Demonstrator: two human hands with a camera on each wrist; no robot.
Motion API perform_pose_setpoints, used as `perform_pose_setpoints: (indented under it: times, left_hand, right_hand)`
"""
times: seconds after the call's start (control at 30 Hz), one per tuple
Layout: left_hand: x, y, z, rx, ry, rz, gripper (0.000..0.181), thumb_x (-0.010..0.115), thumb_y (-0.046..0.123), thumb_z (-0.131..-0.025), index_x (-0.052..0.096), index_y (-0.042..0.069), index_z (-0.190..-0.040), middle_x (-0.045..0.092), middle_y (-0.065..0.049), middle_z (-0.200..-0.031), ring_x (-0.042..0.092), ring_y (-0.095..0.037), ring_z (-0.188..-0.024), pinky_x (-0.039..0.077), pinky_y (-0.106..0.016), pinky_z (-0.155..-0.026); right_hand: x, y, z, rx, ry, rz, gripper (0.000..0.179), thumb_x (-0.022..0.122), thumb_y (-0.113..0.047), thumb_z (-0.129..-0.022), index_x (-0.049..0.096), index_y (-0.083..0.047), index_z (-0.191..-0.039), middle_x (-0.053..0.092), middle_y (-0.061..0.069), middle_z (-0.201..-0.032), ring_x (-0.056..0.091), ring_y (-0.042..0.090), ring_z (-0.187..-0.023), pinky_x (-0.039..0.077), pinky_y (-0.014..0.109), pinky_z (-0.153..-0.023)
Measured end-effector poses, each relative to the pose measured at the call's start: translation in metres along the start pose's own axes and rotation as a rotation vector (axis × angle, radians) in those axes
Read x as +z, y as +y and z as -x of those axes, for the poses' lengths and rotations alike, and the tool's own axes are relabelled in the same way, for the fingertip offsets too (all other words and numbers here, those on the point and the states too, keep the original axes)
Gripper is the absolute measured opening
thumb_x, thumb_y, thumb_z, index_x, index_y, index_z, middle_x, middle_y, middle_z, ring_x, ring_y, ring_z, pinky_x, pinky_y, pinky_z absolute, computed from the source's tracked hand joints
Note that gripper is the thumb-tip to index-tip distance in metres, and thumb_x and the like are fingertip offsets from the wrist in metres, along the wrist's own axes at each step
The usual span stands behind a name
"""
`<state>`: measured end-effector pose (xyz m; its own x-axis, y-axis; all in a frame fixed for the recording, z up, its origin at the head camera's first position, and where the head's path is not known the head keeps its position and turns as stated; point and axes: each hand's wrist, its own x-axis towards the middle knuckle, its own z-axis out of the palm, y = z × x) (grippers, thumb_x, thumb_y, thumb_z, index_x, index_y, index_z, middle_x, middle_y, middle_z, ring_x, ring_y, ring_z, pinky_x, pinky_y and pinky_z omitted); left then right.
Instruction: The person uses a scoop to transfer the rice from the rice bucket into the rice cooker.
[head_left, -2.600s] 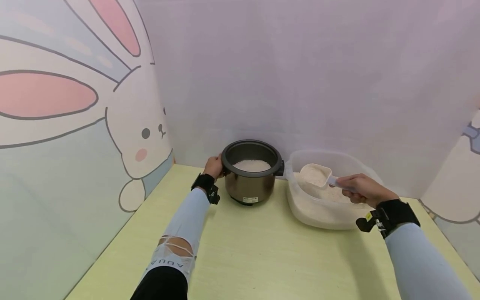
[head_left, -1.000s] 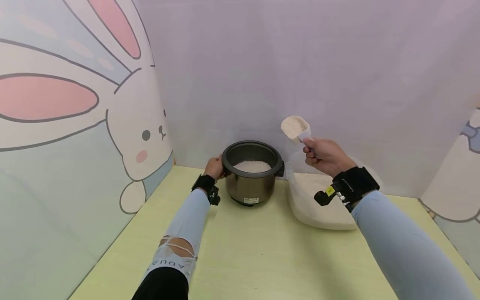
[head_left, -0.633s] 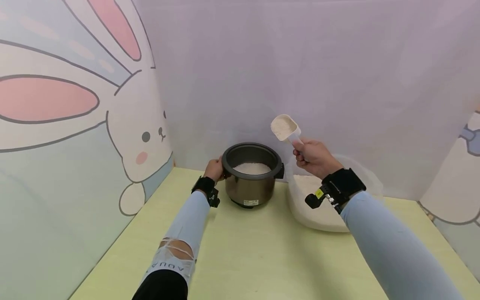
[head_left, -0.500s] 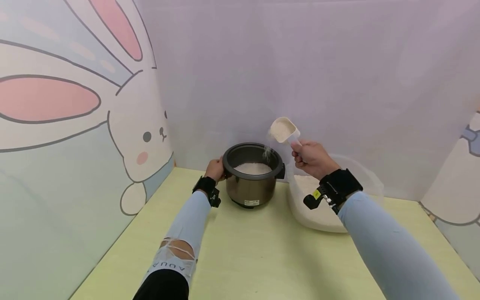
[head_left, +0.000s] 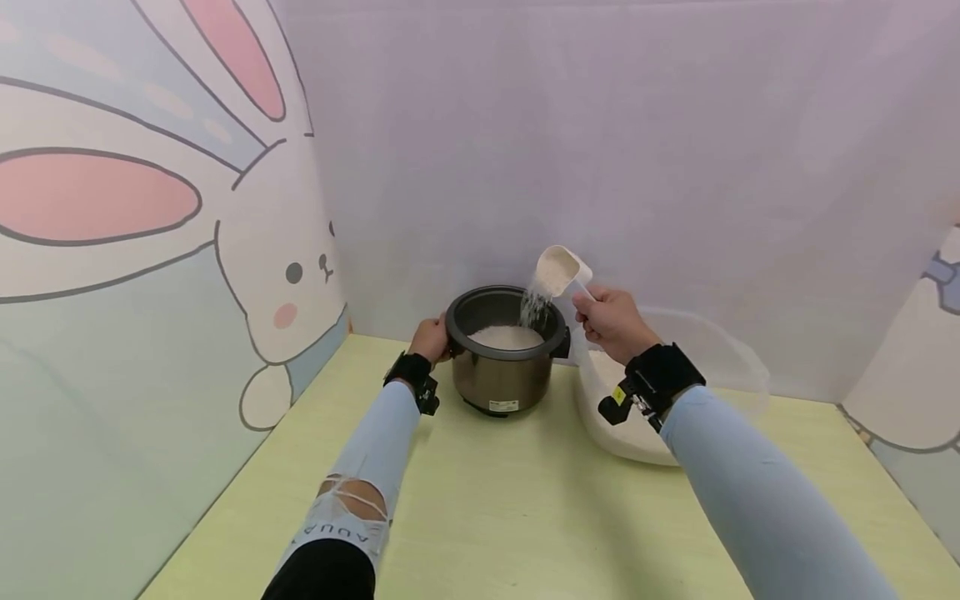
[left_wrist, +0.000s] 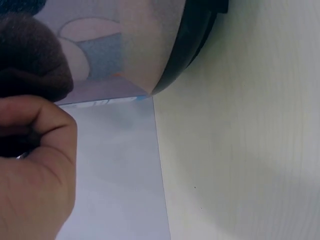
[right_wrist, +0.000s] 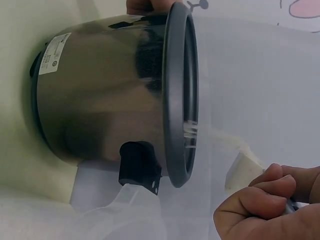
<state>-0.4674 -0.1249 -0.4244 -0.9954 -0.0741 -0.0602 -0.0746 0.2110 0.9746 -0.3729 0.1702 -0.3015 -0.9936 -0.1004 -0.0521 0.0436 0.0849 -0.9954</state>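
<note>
A brown rice cooker point(head_left: 501, 375) with a dark rim stands lidless near the back wall, white rice point(head_left: 506, 337) inside it. On its left side, my left hand point(head_left: 430, 337) grips the side handle; curled fingers point(left_wrist: 55, 135) show in the left wrist view. Up and to the right, my right hand point(head_left: 617, 321) holds the handle of a white measuring scoop point(head_left: 572, 268). The scoop is tilted left over the cooker's rim, and a stream of rice point(head_left: 534, 307) falls from it into the pot. In the right wrist view the same scoop point(right_wrist: 242, 172) is partly behind the fingers.
Right of the cooker, close to it, sits a translucent plastic tub point(head_left: 708, 333) holding rice, partly covered by my right forearm. A pale yellow table point(head_left: 510, 500) lies in front. Walls with rabbit drawings point(head_left: 262, 275) bound the left and right sides.
My right hand has lifted the filled scoop out of the tub, carried it left above the cooker and tipped it, so rice now pours. The left hand stays on the cooker.
</note>
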Motion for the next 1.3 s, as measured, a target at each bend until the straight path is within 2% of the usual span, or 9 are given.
perform_pose_setpoints:
  times: [0.07, 0.13, 0.2, 0.33, 0.53, 0.7, 0.8, 1.07, 1.3]
  left_hand:
    - [0.0, 0.0, -0.002, -0.011, -0.001, -0.002, 0.044, 0.038, 0.038, -0.113, 0.052, 0.007, -0.086, 0.048, -0.002, -0.069, 0.048, -0.012, -0.053, 0.046, -0.025, -0.051]
    - [0.0, 0.0, -0.004, -0.019, -0.005, 0.003, 0.044, 0.038, 0.039, -0.113, 0.052, 0.007, -0.085, 0.047, -0.003, -0.068, 0.048, -0.013, -0.052, 0.045, -0.026, -0.05]
    - [0.0, 0.0, -0.004, -0.023, -0.011, 0.003, 0.044, 0.037, 0.039, -0.113, 0.051, 0.007, -0.085, 0.046, -0.003, -0.067, 0.047, -0.013, -0.052, 0.046, -0.028, -0.052]
    - [0.001, 0.001, -0.005, -0.024, -0.011, 0.013, 0.045, 0.038, 0.038, -0.113, 0.051, 0.007, -0.083, 0.046, -0.002, -0.065, 0.046, -0.013, -0.05, 0.046, -0.03, -0.054]
    - [0.004, 0.001, -0.006, -0.023, -0.007, 0.041, 0.045, 0.04, 0.039, -0.112, 0.053, 0.006, -0.084, 0.047, -0.002, -0.064, 0.046, -0.012, -0.049, 0.045, -0.027, -0.049]
    - [0.005, 0.0, -0.006, -0.029, -0.01, 0.016, 0.045, 0.039, 0.039, -0.113, 0.055, 0.006, -0.086, 0.049, -0.003, -0.067, 0.047, -0.013, -0.051, 0.048, -0.032, -0.056]
    - [0.003, 0.001, -0.005, -0.026, -0.017, 0.006, 0.045, 0.037, 0.039, -0.113, 0.055, 0.006, -0.088, 0.05, -0.004, -0.068, 0.048, -0.013, -0.051, 0.05, -0.034, -0.059]
    - [0.002, 0.002, 0.0, -0.007, -0.013, 0.04, 0.045, 0.038, 0.038, -0.113, 0.051, 0.007, -0.083, 0.047, -0.002, -0.063, 0.044, -0.012, -0.047, 0.044, -0.028, -0.05]
    - [0.002, 0.002, 0.006, -0.002, -0.011, 0.029, 0.044, 0.038, 0.039, -0.113, 0.053, 0.007, -0.087, 0.048, -0.002, -0.068, 0.047, -0.011, -0.051, 0.046, -0.027, -0.052]
  right_hand:
    - [0.001, 0.002, -0.001, 0.007, 0.008, 0.022, 0.032, 0.045, -0.021, -0.112, 0.051, -0.001, -0.136, 0.047, 0.002, -0.085, 0.033, 0.009, -0.061, 0.028, 0.024, -0.056]
    - [0.001, 0.004, -0.001, 0.008, 0.019, 0.042, 0.042, 0.043, -0.021, -0.112, 0.042, -0.002, -0.15, 0.046, 0.003, -0.087, 0.032, 0.009, -0.062, 0.027, 0.024, -0.056]
    - [0.002, 0.004, -0.001, 0.007, 0.031, 0.053, 0.046, 0.042, -0.021, -0.113, 0.037, -0.002, -0.154, 0.046, 0.004, -0.09, 0.032, 0.008, -0.063, 0.027, 0.023, -0.056]
    - [0.003, 0.005, -0.003, -0.007, 0.05, 0.07, 0.049, 0.044, -0.021, -0.112, 0.034, -0.003, -0.157, 0.046, 0.006, -0.095, 0.036, 0.008, -0.067, 0.028, 0.023, -0.056]
    - [0.005, 0.006, -0.006, -0.017, 0.066, 0.097, 0.048, 0.044, -0.022, -0.112, 0.037, -0.003, -0.156, 0.047, 0.009, -0.097, 0.035, 0.01, -0.067, 0.029, 0.026, -0.06]
    - [0.011, 0.006, -0.006, -0.013, 0.061, 0.11, 0.045, 0.043, -0.021, -0.112, 0.04, -0.002, -0.153, 0.046, 0.01, -0.098, 0.034, 0.011, -0.067, 0.03, 0.026, -0.061]
    - [0.018, 0.005, -0.007, -0.024, 0.068, 0.134, 0.044, 0.042, -0.02, -0.113, 0.042, 0.0, -0.151, 0.046, 0.01, -0.1, 0.037, 0.013, -0.073, 0.03, 0.026, -0.063]
    - [0.031, 0.003, -0.012, -0.068, 0.069, 0.197, 0.046, 0.042, -0.018, -0.113, 0.037, -0.001, -0.156, 0.044, 0.009, -0.106, 0.04, 0.019, -0.086, 0.031, 0.03, -0.072]
    - [0.037, 0.0, -0.011, -0.088, 0.048, 0.213, 0.048, 0.043, -0.016, -0.112, 0.034, -0.003, -0.158, 0.043, 0.02, -0.136, 0.044, 0.026, -0.099, 0.032, 0.034, -0.081]
